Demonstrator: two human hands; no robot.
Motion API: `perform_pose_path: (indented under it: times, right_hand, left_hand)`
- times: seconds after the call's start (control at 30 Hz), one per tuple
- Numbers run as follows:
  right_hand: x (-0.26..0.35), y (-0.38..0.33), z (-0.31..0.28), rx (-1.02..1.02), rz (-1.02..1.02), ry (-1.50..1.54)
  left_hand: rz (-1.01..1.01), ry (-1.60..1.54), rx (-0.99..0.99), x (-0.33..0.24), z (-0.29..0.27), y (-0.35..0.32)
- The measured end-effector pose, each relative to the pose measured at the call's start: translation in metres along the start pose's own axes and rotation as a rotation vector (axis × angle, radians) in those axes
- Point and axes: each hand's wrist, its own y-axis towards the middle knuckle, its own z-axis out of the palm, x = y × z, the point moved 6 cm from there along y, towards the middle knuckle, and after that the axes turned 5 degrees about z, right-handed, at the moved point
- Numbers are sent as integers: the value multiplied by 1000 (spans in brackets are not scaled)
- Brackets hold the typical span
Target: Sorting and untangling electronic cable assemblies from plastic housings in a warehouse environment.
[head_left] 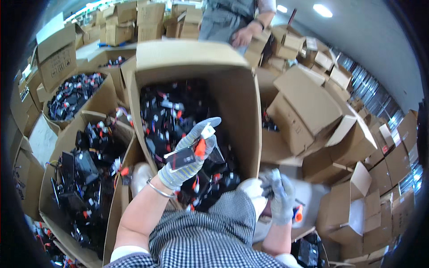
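Observation:
My left hand (181, 175), in a grey-and-white striped glove, holds a flat black pack (182, 158) over the large open carton (237, 102) in front of me. An orange connector (200, 148) and a white piece (208, 131) sit against the pack and fingers. Inside the carton lie many black packs (163, 118) with coloured wires and white and red-orange plugs. My right hand (281, 198), also gloved, is right of the carton with its fingers curled. What it grips, if anything, is hidden. An orange-and-blue part (297, 213) shows beside its wrist.
On the left, an open carton (118, 219) holds similar black packs (85, 167), with another full carton (107, 96) behind it. Flattened and open boxes (297, 111) crowd the right side. Across the large carton stands another person (228, 22), one hand lowered.

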Motion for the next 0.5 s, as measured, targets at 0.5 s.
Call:
perform_pose_path:
  times: [0.5]
  right_hand:
    - [-69, -24, 112, 772, 602, 102]
  left_hand:
    - [67, 1155, 353, 52, -4, -126]
